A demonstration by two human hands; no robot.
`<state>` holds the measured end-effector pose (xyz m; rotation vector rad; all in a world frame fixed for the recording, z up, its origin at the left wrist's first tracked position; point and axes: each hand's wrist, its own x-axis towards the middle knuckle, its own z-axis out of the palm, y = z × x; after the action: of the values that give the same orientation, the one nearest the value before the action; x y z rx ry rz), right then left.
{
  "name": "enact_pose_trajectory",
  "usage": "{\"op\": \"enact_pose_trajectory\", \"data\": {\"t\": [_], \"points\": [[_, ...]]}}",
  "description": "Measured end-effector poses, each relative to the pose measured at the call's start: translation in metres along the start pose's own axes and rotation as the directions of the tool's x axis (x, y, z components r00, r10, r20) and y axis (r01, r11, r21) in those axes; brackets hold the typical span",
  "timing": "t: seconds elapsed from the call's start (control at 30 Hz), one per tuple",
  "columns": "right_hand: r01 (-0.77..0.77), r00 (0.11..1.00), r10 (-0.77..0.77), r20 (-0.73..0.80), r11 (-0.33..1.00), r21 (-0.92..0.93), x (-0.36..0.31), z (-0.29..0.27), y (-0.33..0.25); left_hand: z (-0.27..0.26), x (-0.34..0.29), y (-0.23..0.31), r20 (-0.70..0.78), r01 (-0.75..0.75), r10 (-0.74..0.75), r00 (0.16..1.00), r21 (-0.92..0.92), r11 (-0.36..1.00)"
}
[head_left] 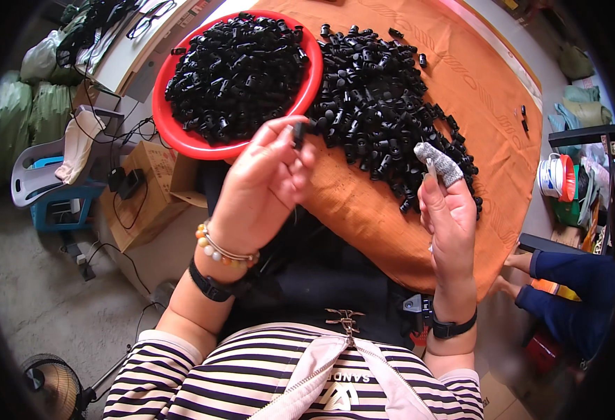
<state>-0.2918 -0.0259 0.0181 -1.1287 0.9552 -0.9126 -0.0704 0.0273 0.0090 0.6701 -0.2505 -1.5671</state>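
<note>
My left hand (269, 164) is raised in front of the red basin, its thumb and fingertips closed on a small black cord lock (298, 136). Heaped in the red basin (315, 77) are many similar black plastic pieces. A loose pile of black cord locks (374, 105) spreads over the orange cloth, beyond and between my hands. At the pile's right edge is my right hand (451, 213), with a grey knitted finger cover (440, 162) on one finger. Thumb and covered finger pinch a thin, silvery piece (430, 168), too small to name.
An orange cloth (360, 210) covers the table. On the left stand a cardboard box (139, 210) with cables, a grey chair (41, 171) and a fan (55, 385). To the right, another person's legs in dark blue (566, 280) show beside a rack (587, 136).
</note>
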Motion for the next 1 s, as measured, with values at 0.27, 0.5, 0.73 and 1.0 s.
{"op": "enact_pose_trajectory", "data": {"t": [0.27,0.5,0.73,1.0], "points": [[0.036,0.999,-0.035,0.024,0.999,-0.033,-0.004,-0.002,0.004,-0.015,0.022,0.037,0.051,-0.147,0.144,0.988,0.046,0.988],[0.061,0.998,-0.059,0.017,0.995,-0.080,-0.009,-0.013,-0.002,-0.007,0.024,0.035,0.079,-0.181,0.171,0.982,0.142,0.973],[0.055,0.997,-0.058,-0.045,0.997,-0.055,-0.009,-0.040,0.004,-0.001,0.002,0.001,0.067,-0.042,0.025,0.997,0.264,0.963],[0.060,0.982,-0.117,-0.146,0.936,-0.347,-0.022,-0.048,0.024,0.011,-0.005,-0.034,-0.050,0.185,-0.186,0.981,0.513,0.838]]}}
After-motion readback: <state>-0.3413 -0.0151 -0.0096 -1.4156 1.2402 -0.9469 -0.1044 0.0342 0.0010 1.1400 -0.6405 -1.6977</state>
